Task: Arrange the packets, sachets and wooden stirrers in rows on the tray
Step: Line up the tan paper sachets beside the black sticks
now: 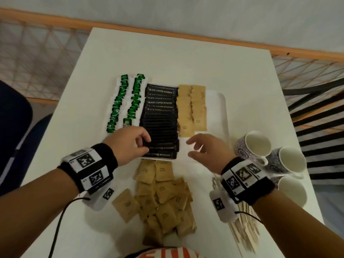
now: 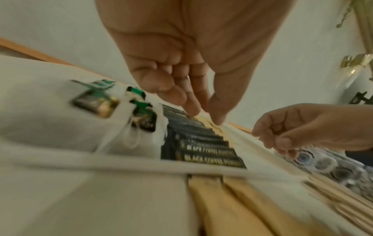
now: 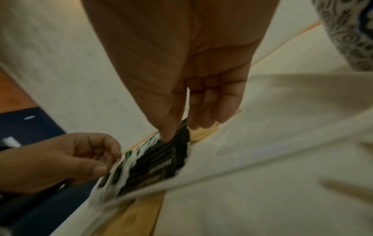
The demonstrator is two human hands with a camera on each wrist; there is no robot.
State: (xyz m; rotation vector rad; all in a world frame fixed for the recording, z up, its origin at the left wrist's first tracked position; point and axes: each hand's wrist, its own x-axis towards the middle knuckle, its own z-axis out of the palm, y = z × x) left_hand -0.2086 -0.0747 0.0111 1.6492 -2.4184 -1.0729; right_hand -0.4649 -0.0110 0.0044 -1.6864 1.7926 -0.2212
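Observation:
A white tray (image 1: 216, 112) holds two rows of green-tagged tea bags (image 1: 126, 101), a row of black coffee sachets (image 1: 161, 118) and two rows of brown packets (image 1: 191, 107). My left hand (image 1: 130, 144) hovers at the left ends of the nearest black sachets (image 2: 201, 146), fingers loosely curled, and the left wrist view shows nothing between them. My right hand (image 1: 193, 148) hangs relaxed and empty over the bare tray just right of the black row (image 3: 159, 161). More brown packets (image 1: 162, 198) lie loose in front of the tray. Wooden stirrers (image 1: 243, 226) lie partly under my right wrist.
Three patterned mugs (image 1: 255, 146) stand on the table to the right of the tray, close to my right wrist. The white table (image 1: 176, 58) ends near a wall at the back. A dark blue chair (image 1: 13, 127) is at the left.

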